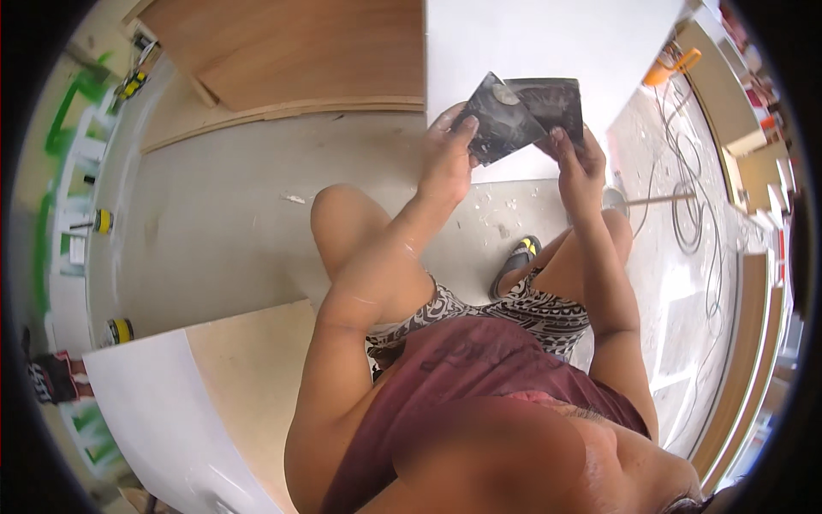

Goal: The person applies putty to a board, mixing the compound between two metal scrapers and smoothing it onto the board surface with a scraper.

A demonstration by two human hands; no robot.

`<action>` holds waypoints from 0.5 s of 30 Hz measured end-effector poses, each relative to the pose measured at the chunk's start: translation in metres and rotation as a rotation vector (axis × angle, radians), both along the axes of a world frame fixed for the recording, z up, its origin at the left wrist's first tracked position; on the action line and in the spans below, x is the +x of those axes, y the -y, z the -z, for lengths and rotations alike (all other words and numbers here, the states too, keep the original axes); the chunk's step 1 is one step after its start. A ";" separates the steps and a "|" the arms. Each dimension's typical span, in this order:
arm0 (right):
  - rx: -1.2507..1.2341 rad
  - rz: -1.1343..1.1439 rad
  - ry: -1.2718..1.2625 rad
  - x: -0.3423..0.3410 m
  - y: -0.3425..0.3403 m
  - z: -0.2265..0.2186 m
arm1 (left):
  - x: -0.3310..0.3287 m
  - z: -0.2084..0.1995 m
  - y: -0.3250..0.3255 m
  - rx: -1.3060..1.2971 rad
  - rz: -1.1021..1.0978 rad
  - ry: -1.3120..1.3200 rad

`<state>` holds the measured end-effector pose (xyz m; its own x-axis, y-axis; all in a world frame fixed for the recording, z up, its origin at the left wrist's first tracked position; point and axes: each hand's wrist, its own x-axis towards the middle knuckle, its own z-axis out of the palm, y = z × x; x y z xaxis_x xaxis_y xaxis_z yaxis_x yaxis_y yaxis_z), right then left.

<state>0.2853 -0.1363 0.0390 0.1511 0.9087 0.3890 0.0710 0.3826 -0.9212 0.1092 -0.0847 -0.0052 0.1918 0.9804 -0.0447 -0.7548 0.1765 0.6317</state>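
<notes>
Grey floor (231, 180), white panel (539, 38) ahead. Left hand (449, 156): fingers clamped on front dark plate (514, 133), set cornerwise, reaching rightward from the grip, pale lump (505, 93) near its upper corner. Right hand (582, 164): fingers clamped on rear dark plate (561, 96), extending up-left. Plates overlap between hands, neither hand clearly nearer

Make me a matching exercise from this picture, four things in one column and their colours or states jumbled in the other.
1. Left hand
2. Right hand
3. Shirt
4. Shorts

A. Maroon
B. Holding the dark flat piece that bears a pale dab
C. Black-and-white patterned
D. Holding the other dark piece

Pairs: 1-B, 2-D, 3-A, 4-C
</notes>
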 end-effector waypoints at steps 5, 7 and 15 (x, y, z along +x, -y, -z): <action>-0.058 -0.066 0.027 -0.010 -0.002 0.008 | -0.012 0.005 0.002 0.072 -0.006 -0.063; -0.039 -0.026 0.119 0.000 -0.009 0.013 | -0.010 0.007 -0.001 0.073 -0.022 -0.091; -0.143 -0.055 0.294 0.000 -0.004 -0.006 | -0.007 0.018 -0.001 0.127 -0.049 -0.113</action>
